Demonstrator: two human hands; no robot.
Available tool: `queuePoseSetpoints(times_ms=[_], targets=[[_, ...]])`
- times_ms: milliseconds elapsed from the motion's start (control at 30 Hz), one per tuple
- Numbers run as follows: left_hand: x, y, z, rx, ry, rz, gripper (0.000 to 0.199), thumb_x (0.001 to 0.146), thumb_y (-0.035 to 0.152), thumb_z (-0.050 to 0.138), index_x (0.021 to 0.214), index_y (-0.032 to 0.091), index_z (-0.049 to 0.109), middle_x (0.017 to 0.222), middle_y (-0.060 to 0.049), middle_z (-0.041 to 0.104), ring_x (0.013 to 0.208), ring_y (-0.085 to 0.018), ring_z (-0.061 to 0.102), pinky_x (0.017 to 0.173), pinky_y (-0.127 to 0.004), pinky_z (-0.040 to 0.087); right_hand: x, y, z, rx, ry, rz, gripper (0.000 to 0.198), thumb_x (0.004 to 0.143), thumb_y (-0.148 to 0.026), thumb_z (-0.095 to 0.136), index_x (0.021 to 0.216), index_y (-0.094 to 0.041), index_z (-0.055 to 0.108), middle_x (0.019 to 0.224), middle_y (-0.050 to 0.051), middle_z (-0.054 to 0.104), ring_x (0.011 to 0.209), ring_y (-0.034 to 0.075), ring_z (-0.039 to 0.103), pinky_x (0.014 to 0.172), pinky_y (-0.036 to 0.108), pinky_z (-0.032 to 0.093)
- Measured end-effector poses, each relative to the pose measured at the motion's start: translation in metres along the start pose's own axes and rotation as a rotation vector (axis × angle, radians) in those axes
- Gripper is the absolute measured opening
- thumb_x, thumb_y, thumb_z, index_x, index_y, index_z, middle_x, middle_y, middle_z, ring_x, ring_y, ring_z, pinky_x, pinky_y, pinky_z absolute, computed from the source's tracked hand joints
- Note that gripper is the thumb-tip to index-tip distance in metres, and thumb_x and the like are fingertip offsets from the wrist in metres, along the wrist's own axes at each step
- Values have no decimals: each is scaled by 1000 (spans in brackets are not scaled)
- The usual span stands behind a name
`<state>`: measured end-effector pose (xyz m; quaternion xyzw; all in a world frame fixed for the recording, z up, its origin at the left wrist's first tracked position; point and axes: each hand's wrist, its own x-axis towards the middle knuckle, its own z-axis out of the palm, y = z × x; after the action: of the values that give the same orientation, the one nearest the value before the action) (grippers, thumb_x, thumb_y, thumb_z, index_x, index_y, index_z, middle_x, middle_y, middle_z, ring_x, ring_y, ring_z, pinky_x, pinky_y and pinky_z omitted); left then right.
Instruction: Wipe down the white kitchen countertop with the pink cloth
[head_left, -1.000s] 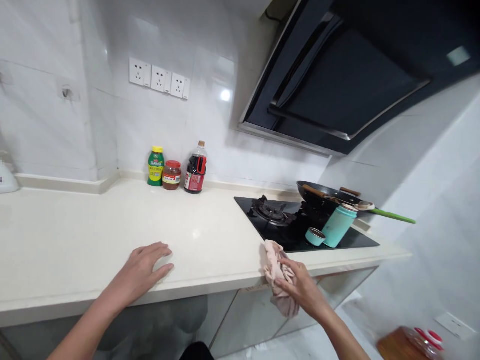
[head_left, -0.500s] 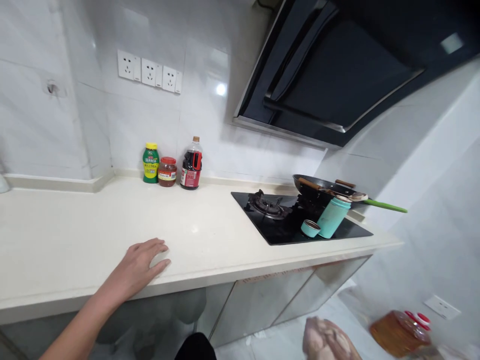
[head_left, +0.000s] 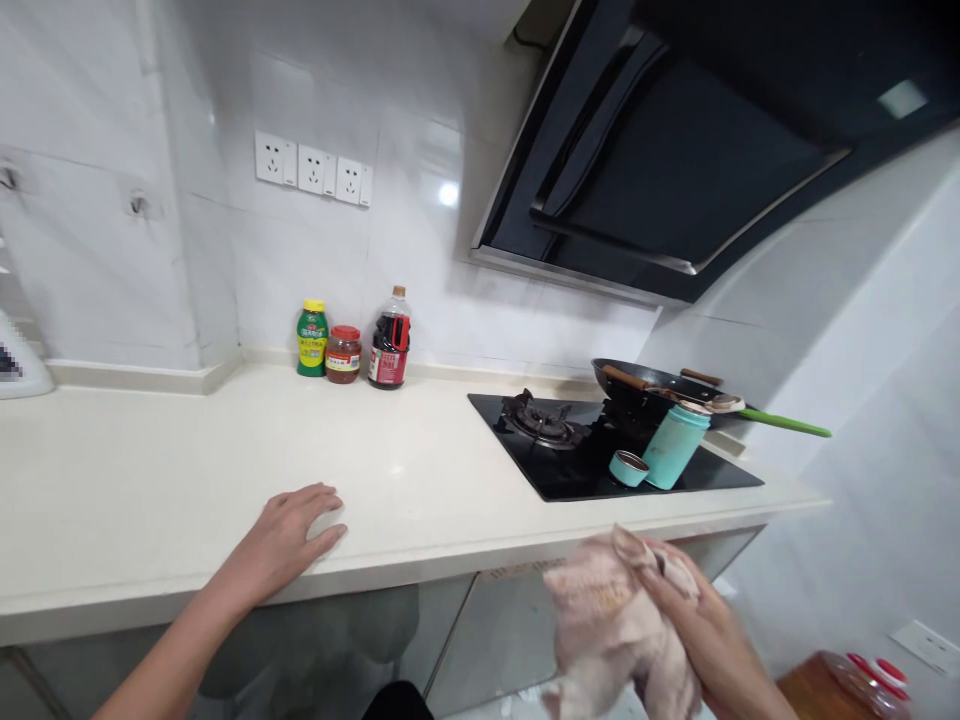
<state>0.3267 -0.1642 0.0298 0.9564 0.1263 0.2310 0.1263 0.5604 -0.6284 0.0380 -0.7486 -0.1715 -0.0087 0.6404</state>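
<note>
My left hand [head_left: 295, 535] rests palm down on the white countertop [head_left: 180, 470] near its front edge, fingers stretched and holding nothing. A crumpled pinkish cloth [head_left: 604, 625] hangs from my right hand [head_left: 682, 600], whose fingers are closed around its upper part. The cloth is in front of the cabinet doors, just below the counter edge. Beyond it stands an uncapped turquoise flask [head_left: 676, 447] on the black gas stove [head_left: 559, 485], with its turquoise cup-like lid [head_left: 628, 468] beside it.
A wok [head_left: 637, 378] with a green-handled utensil [head_left: 787, 422] sits on the far burner. Along the wall stand a green bottle [head_left: 312, 340], a red-lidded jar [head_left: 343, 356] and a dark sauce bottle [head_left: 388, 345]. The range hood [head_left: 720, 170] slants overhead. An oil jug [head_left: 832, 685] is low at right.
My right hand has come up from the lower edge, lifting the cloth towards the counter's front. The left hand stays on the counter. The view has shifted slightly.
</note>
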Motion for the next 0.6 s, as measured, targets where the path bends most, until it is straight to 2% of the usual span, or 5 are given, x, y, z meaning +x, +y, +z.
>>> queuePoseSetpoints(times_ms=[133,267,367,467,600], targets=[[-1,2,-2,-1,13,-1,42,94,53,51,120,25,69,137,-9,67,132,-29,56,109,-46,43,45,-58,58,172,83,-271,68,79,-62,77,131,-22,56,123,9,65,108,27,63,81,28,57],[-3,2,0,-6,52,13,40,94,50,52,120,25,69,135,-8,68,130,-28,58,108,-44,44,89,-44,94,-48,78,-403,66,88,-63,56,136,-19,46,122,11,63,105,25,63,86,35,56],[-4,0,2,-13,69,14,38,94,49,53,119,25,69,135,-8,68,128,-27,59,107,-44,44,101,-6,94,-360,23,-418,59,82,-60,50,124,-20,56,116,11,64,104,29,62,95,44,52],[-5,0,3,-22,70,24,38,94,50,54,118,25,69,135,-8,67,127,-28,59,106,-45,44,100,23,74,-497,85,-395,56,73,-61,52,110,-20,64,113,15,63,115,39,54,105,57,41],[-6,2,2,-25,44,9,37,94,50,55,118,26,69,137,-8,66,129,-29,58,107,-46,43,103,34,59,-750,130,-372,69,85,-65,36,126,-14,60,124,21,57,122,41,48,106,59,39]])
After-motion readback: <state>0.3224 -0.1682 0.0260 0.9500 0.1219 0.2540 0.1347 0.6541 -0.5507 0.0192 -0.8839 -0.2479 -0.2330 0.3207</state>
